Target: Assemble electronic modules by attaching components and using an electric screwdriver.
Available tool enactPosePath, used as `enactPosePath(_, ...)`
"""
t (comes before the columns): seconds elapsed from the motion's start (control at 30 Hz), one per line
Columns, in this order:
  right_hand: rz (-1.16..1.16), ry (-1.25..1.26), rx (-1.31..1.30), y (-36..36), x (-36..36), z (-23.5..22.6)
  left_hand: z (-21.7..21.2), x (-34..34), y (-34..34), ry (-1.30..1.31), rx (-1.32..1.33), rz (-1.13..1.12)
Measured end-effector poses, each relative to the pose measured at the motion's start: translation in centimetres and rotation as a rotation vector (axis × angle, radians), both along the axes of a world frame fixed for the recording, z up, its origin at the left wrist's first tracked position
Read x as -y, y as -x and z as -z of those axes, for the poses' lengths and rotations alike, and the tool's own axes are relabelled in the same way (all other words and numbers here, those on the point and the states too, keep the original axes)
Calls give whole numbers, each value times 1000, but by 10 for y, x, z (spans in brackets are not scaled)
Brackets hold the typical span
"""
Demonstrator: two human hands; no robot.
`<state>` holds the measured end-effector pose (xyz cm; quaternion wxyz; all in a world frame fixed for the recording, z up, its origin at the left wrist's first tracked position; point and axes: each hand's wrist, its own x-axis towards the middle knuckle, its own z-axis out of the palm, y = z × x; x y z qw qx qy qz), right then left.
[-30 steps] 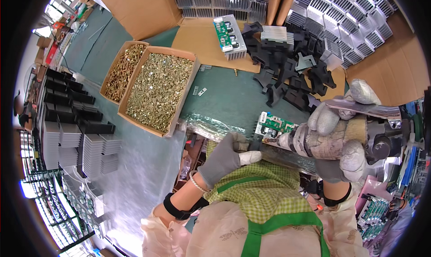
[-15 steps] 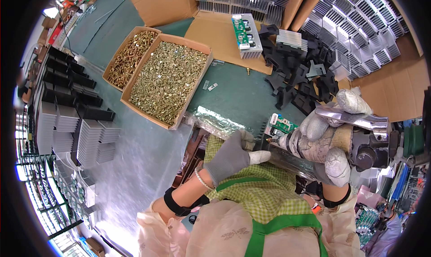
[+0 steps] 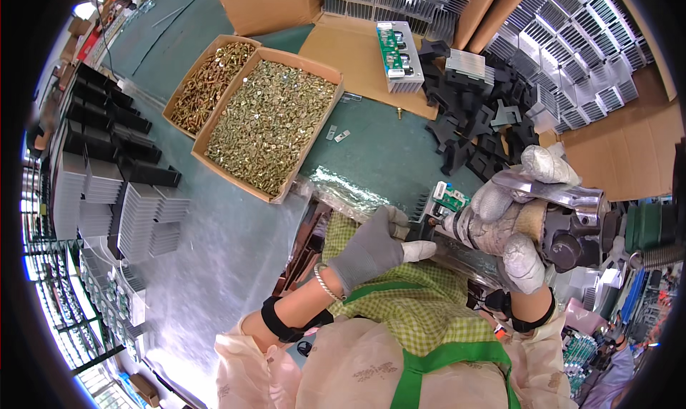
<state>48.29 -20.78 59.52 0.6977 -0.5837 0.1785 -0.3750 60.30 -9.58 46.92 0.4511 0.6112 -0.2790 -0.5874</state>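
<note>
My left hand, in a grey glove with pale fingertips, is closed on the near end of a finned aluminium heat sink. A green circuit board is mounted on this heat sink, and a dark part lies along its near end. My right hand, gloved and with wrapped fingers, grips a power screwdriver bound in worn tape with a metal lever on top. The screwdriver lies almost level, its tip pointing left at the heat sink's end near my left fingers. Whether the tip touches a screw is too small to tell.
Ahead stand a cardboard box of small metal pieces and a box of brass-coloured screws. Two small metal plates lie nearby. Black plastic brackets are heaped at right, beside another heat sink with board. Stacked heat sinks stand left.
The screwdriver in my right hand has shifted slightly left, closer to the heat sink's end. My left hand stays on the heat sink with little movement. The whole view has shifted slightly.
</note>
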Motion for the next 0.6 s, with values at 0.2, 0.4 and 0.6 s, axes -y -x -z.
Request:
enactPosePath(0.2, -13, -15, -16, -3, 3, 6, -4, 2, -1, -44, 84, 41)
enactPosePath(0.4, -19, -71, -56, -1, -1, 8, -1, 3, 0, 1, 64, 15)
enactPosePath(0.6, 58, -287, 65, -1, -2, 22, 2, 2, 1, -4, 83, 30)
